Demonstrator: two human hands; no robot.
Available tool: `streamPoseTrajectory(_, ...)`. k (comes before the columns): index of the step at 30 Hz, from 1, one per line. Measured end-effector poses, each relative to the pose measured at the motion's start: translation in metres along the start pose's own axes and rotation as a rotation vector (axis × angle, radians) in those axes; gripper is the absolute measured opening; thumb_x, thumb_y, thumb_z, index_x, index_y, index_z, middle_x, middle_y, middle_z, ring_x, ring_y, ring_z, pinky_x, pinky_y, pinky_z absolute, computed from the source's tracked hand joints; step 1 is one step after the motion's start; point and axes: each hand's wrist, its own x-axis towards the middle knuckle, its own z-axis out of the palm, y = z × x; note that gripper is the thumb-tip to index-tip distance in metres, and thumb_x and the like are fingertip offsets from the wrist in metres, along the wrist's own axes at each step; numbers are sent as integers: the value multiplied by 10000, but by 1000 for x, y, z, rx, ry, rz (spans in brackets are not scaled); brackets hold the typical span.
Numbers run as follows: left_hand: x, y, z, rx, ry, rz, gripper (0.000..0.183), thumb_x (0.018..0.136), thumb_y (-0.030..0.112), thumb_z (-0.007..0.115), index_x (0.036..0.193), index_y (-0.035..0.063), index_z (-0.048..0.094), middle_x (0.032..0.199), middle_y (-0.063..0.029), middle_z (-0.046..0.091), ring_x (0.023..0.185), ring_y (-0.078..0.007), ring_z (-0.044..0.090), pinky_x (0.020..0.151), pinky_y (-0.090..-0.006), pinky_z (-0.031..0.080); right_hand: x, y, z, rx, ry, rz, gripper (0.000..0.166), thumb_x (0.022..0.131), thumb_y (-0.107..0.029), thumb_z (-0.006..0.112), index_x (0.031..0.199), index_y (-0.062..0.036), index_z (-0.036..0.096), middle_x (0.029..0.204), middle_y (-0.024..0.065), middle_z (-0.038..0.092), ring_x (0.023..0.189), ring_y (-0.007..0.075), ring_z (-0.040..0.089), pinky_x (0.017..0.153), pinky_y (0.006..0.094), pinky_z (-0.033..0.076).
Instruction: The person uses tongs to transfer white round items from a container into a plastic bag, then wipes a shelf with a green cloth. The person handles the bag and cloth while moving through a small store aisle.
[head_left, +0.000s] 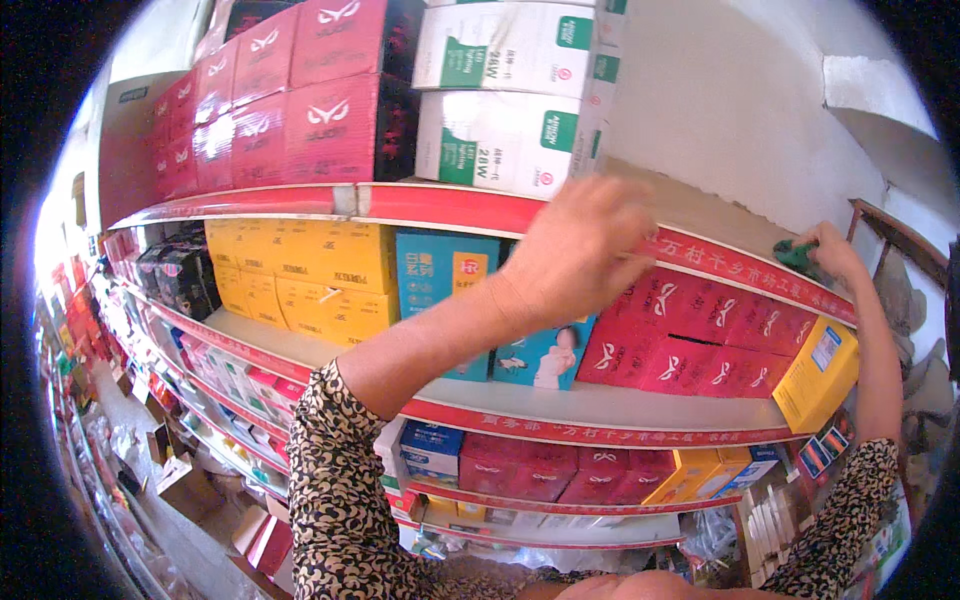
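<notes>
My right hand grips a crumpled dark green cloth at the right end of the top shelf. The cloth lies against the bare shelf board, just behind its red edge strip. Raised in front of that strip is my left hand, blurred, with its fingers bent. Whether it holds or touches anything cannot be made out. Just beyond it stand white LED light cartons with green panels, stacked two high. Below the strip, magenta boxes sit on the second shelf, partly hidden by my left hand.
Magenta cartons fill the top shelf's left part. Yellow boxes and teal boxes stand below. A tilted yellow box juts at the right shelf end. Open cardboard boxes lie on the floor at left.
</notes>
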Motion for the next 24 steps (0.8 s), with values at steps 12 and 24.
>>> streamPoseTrajectory(12, 23, -145, -127, 236, 220, -653, 675, 797, 275, 717, 1258, -145, 457, 1250, -315, 553, 1165, -392, 570, 987, -419, 449, 57, -195, 59, 65, -132, -368, 307, 770, -32, 668, 1074, -7, 700, 948, 136, 708, 865, 213, 642, 813, 338, 508)
streamPoseTrajectory(24, 15, -144, -122, -312, 116, -1045, 598, 865, 448, 664, 1130, -87, 643, 1046, -191, 677, 926, -265, 640, 783, -374, 496, 65, -265, 37, 252, 162, -403, 309, 839, -166, 635, 1101, -14, 696, 962, 149, 709, 848, 210, 649, 807, 342, 510)
